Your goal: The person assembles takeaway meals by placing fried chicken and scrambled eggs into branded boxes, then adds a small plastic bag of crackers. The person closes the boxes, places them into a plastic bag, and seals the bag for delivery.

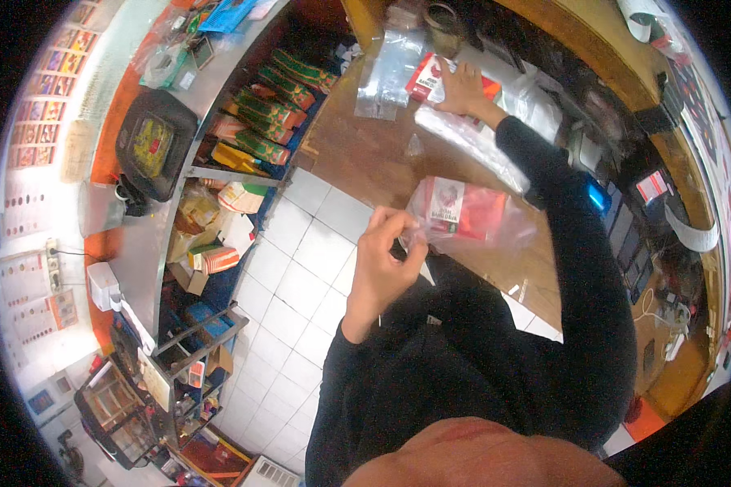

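My left hand (382, 271) pinches the near left edge of a clear plastic bag (518, 228) between thumb and fingers. Inside or beneath the clear film shows a red-and-white printed packet (463, 207), near the front edge of the brown wooden table (353, 152). Farther back, my right hand (465, 88) lies with fingers spread on another red-and-white printed packet (423, 78). Whether its fingers grip the packet cannot be told. A bundle of clear plastic film (472, 146) lies just in front of that hand. Flat clear plastic sleeves (390, 73) are to its left.
A roll of tape (441, 17) sits at the table's back. Phones or dark flat devices (624, 237) line the right side. On the left, a metal counter (140, 255) carries a black container (157, 146), above shelves of folded green-and-red cartons (280, 103). White floor tiles (298, 262) lie between.
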A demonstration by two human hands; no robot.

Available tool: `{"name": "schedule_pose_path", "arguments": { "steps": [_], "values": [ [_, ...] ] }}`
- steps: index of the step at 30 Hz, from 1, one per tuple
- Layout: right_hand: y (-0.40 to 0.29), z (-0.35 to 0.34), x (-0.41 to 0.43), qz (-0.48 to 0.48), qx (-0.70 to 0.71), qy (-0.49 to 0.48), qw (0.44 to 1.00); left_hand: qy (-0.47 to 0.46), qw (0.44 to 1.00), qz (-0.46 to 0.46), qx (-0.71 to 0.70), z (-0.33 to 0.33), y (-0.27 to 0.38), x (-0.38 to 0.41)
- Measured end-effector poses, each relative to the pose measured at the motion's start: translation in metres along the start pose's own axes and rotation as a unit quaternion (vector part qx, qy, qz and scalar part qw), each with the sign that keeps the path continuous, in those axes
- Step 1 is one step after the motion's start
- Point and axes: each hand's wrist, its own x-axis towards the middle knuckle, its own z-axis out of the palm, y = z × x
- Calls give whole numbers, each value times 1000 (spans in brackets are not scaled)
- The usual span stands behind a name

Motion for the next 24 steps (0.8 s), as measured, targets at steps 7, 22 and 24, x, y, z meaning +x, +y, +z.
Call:
{"name": "schedule_pose_path", "arguments": {
  "steps": [7,22,24],
  "values": [
    [-12,-179,-102,-279,85,42,956,-90,954,-148,-245,-5,0,8],
    [-89,-84,-212,-66,524,213,822,-100,927,-162,-325,-7,-34,25],
    [-82,-59,-229,-67,507,177,841,-102,918,-161,-348,-9,-38,25]
  ]
}}
